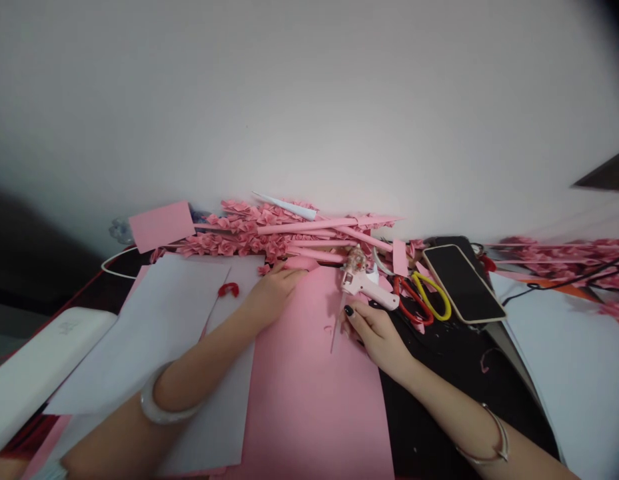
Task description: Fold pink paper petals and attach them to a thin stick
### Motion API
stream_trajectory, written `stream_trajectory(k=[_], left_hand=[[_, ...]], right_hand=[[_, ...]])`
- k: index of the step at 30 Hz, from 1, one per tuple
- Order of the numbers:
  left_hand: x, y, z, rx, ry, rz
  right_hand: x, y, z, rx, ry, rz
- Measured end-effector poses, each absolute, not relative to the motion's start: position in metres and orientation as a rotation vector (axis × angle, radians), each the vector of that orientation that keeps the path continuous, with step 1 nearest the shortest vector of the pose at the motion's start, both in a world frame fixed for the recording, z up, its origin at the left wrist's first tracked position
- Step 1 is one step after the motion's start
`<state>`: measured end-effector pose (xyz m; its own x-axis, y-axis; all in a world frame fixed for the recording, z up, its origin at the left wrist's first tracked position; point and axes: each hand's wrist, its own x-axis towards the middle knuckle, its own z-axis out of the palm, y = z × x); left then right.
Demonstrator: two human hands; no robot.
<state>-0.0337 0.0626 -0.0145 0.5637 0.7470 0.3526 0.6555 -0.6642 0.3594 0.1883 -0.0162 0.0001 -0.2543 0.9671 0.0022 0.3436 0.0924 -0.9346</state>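
The pink sheet (314, 407) lies flat in the middle of the table (439, 373). Taking its middle as the dial's centre, the left hand (272, 297) rests palm-down at 11 o'clock, fingers stretched along the upper edge, apparently clamped on nothing. The right hand (374, 333) is at 1 o'clock, fingers bent beside a thin rod (336, 333) that runs down from the glue gun (362, 283); whether they pinch it, I cannot tell. The 2 hands are apart. Steadying the sheet and handling the gun seems the step in hand; the next move calls for a still sheet and a sure grip. Beyond, paper flowers (254, 230) heap at 12 o'clock, scissors (423, 301) and a phone (464, 283) sit at 2 o'clock, white sheets (149, 333) at 10 o'clock.
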Motion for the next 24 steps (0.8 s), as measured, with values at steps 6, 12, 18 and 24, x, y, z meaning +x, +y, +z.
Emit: stream_trajectory(k=[6, 12, 18, 24], left_hand=[[-0.034, 0.059, -0.011, 2.501, 1.326, 0.896], [-0.033, 0.051, -0.013, 2.548, 1.322, 1.205], [-0.025, 0.026, -0.003, 2.728, 0.853, 1.210], [-0.012, 0.006, 0.007, 2.738, 0.571, 1.001]], right_hand=[[0.188, -0.016, 0.001, -1.303, -1.677, 1.176], [0.187, -0.014, 0.000, -1.262, -1.542, 1.289], [0.189, -0.008, -0.004, -1.140, -1.223, 1.510], [0.191, -0.006, 0.002, -1.189, -1.224, 1.581]])
